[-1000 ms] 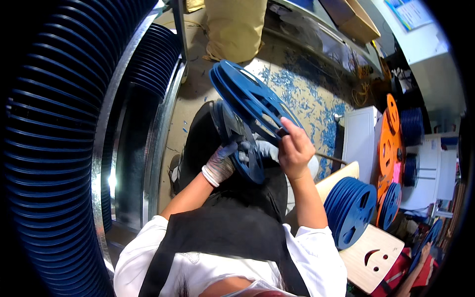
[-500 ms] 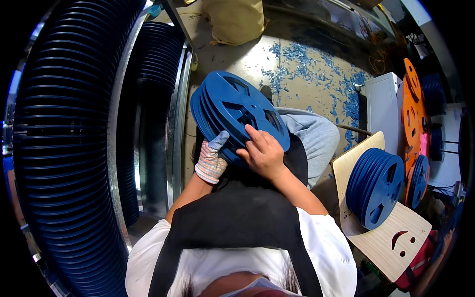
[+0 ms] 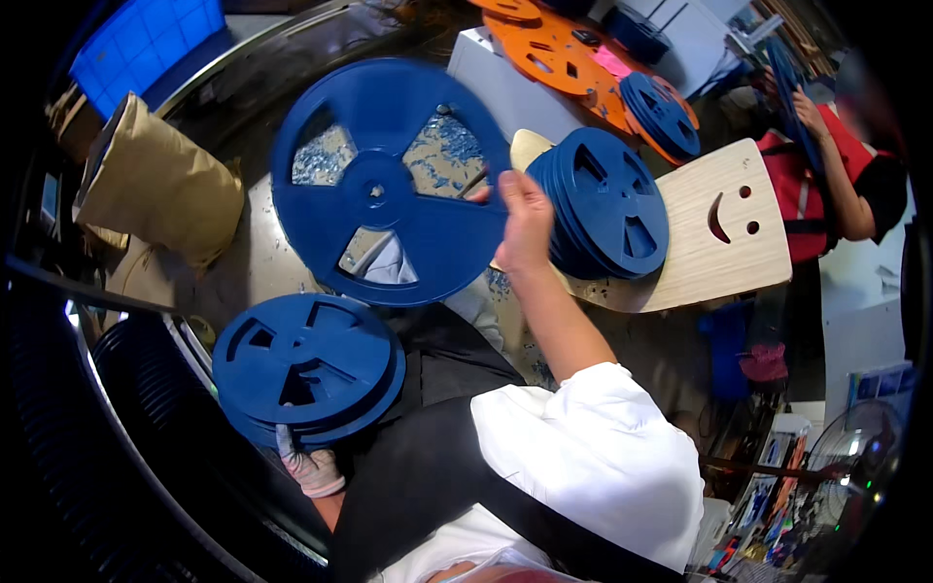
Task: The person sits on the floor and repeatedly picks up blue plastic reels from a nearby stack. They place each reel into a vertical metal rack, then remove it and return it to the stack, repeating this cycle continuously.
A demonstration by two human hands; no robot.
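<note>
Having moved apart, right hand (image 3: 526, 233) clasps one blue reel (image 3: 374, 175) — left hand (image 3: 313, 468) grips a reel stack (image 3: 330, 348).

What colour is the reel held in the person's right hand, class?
The reel is blue, seen best in the head view.

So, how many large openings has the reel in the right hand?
3: upper left opening, upper right opening and lower opening in the blue reel; the right hand hides none.
</note>
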